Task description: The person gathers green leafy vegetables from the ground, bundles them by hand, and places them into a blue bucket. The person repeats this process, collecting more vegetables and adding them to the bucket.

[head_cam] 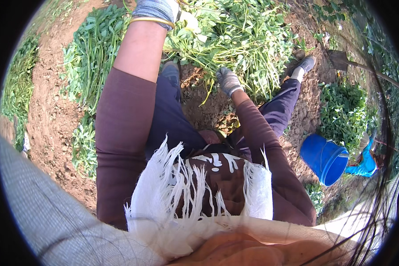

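Observation:
My left hand (157, 9), in a grey knitted glove with a yellow bangle at the wrist, reaches to the top edge of the view; its fingers are mostly cut off, so its grip cannot be told. My right hand (228, 80), in a striped grey glove, lies at the lower edge of a large heap of leafy green plants (239, 43), against the stems. Its fingers are curled, but whether they hold stems is unclear. A yellowish stem (206, 96) hangs down just left of that hand, over brown soil.
Cut plants (93, 53) lie in a row at the left on bare soil (53, 133). At the right are a blue bucket (314, 154), a long-handled tool with a flat blade (338, 60), more greenery (342, 113) and a person in bright blue (367, 163).

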`<state>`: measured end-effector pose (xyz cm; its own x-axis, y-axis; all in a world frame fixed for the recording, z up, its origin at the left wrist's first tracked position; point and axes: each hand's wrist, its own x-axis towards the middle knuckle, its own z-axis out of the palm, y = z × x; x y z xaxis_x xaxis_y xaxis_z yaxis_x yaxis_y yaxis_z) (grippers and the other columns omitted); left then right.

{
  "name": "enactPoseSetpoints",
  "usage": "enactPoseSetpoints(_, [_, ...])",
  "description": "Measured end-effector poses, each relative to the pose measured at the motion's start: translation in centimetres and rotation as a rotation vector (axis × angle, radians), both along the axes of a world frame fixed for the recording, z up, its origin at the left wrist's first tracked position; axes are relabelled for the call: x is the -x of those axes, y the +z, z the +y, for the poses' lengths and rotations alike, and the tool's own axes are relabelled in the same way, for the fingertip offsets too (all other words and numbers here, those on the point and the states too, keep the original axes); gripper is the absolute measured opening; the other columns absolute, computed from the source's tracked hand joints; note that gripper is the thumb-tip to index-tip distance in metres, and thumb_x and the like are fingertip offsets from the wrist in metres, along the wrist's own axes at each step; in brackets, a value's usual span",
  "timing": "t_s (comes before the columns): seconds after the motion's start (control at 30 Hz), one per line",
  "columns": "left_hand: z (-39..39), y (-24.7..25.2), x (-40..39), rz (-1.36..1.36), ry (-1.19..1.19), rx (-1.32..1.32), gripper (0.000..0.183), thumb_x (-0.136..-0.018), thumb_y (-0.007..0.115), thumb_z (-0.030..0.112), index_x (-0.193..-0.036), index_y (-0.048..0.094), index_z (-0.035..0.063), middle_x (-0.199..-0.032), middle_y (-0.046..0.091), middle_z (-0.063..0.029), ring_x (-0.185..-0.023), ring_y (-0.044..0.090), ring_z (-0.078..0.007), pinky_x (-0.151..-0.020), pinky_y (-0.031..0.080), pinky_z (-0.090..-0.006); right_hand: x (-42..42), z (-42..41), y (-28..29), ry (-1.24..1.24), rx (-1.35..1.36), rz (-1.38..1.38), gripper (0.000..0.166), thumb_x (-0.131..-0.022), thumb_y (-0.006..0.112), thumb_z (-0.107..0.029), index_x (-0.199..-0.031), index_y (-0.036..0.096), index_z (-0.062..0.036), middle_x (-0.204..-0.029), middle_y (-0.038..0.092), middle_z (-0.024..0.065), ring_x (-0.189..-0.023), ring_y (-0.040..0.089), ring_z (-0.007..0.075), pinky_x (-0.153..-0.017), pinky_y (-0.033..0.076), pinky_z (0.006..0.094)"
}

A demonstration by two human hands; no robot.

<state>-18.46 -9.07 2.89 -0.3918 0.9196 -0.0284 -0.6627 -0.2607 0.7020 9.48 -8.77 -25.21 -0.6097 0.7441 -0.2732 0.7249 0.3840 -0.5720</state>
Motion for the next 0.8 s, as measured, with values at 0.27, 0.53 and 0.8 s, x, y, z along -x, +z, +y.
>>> enactPoseSetpoints(0.27, [0.2, -1.1, 0.2, 0.157, 0.094, 0.043, 0.037, -0.095, 0.052, 0.036, -0.062, 0.046, 0.0206, -0.053, 0.043, 0.0028, -0.045, 0.042, -0.0110, -0.043, 0.035, -0.0280, -1.5, 1.9, 11.0, -0.390, 0.876, 0.924, 0.025, -0.092, 0.066, -0.026, -0.104, 0.062, -0.0041, -0.069, 0.052, -0.0050, -0.053, 0.042, 0.0050, -0.049, 0.035, 0.0202])
enactPoseSetpoints(0.53, [-2.4, 1.0, -2.1, -0.014, -0.027, 0.043, 0.034, -0.094, 0.054, 0.033, -0.064, 0.045, 0.0202, -0.057, 0.042, 0.0020, -0.052, 0.048, -0.0135, -0.049, 0.041, -0.0278, -0.8, 5.7, 17.4, -0.665, 0.890, 1.240, 0.024, -0.094, 0.060, -0.024, -0.106, 0.061, -0.0034, -0.064, 0.043, -0.0045, -0.048, 0.030, 0.0074, -0.045, 0.025, 0.0240])
enactPoseSetpoints(0.8, [-3.0, 4.3, -2.8, 0.077, 0.307, 0.056, 0.029, -0.090, 0.063, 0.025, -0.066, 0.048, 0.0181, -0.056, 0.036, 0.0031, -0.051, 0.048, -0.0148, -0.060, 0.049, -0.0293, -2.0, 8.7, 23.2, -0.706, 0.488, 1.486, 0.019, -0.097, 0.057, -0.025, -0.106, 0.058, -0.0085, -0.065, 0.040, -0.0048, -0.047, 0.027, 0.0071, -0.044, 0.023, 0.0232])
